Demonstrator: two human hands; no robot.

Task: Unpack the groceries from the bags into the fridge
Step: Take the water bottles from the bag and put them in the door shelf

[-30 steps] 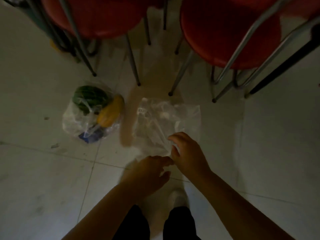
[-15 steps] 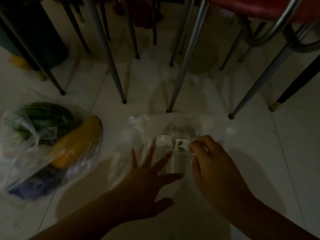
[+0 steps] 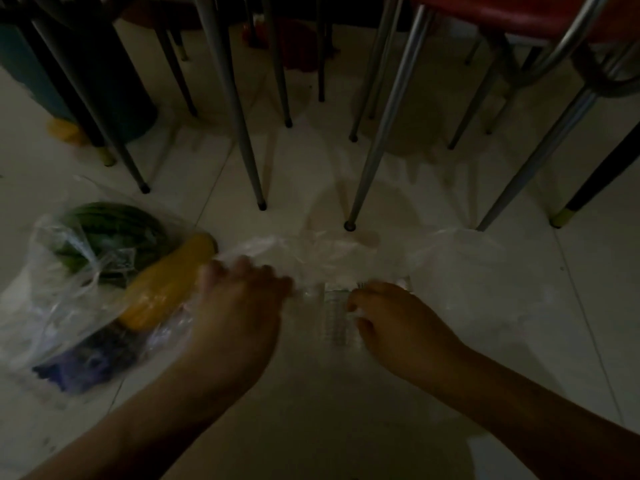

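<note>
The room is dim, and two bags lie on the pale tiled floor point(image 3: 519, 323) in front of the metal chair legs point(image 3: 381, 133). The thin clear plastic bag point(image 3: 346, 258) in the middle has some small clear bottles or tubs point(image 3: 334, 317) inside; it is too dark to say which. The left hand point(image 3: 239, 306) is bunched on the bag's left side, and it looks like it is holding the plastic there. The right hand point(image 3: 398, 323) has its fingers curled at the bag's mouth, touching the clear things, but I cannot tell if it has hold of one. To do this step well, I think the left hand should hold the mouth of the bag wide open, so the right hand can slip in and lift one thing out without tearing the thin plastic. The other clear plastic bag point(image 3: 52, 306), on the left, has a round green striped melon point(image 3: 114, 230), a long yellow squash point(image 3: 166, 289) and something dark purple point(image 3: 83, 365) in it. That bag looks tied and nobody is touching it. Half a second ago the left hand was flat with its fingers spread out; now it has closed up and moved to the left edge of the bag. The camera is also a little closer to the floor.
</note>
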